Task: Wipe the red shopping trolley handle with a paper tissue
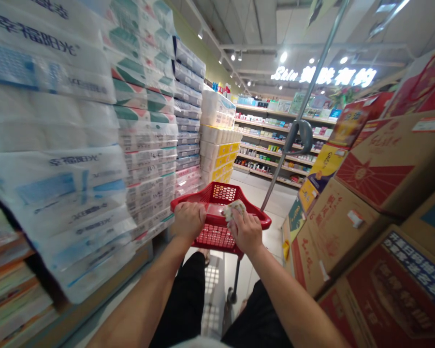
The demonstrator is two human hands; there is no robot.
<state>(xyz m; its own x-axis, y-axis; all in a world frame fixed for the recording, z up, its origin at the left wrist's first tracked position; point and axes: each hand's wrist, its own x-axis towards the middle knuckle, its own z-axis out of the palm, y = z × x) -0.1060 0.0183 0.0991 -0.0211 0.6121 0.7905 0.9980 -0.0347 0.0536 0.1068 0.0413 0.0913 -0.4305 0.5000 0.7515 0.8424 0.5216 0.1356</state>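
Both hands on red basket (217,212) rim.

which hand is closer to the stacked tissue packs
Left. The left hand grips the red basket rim on the side next to the tissue packs. The right hand, holding a crumpled cloth, sits farther across the basket, toward the cardboard boxes.
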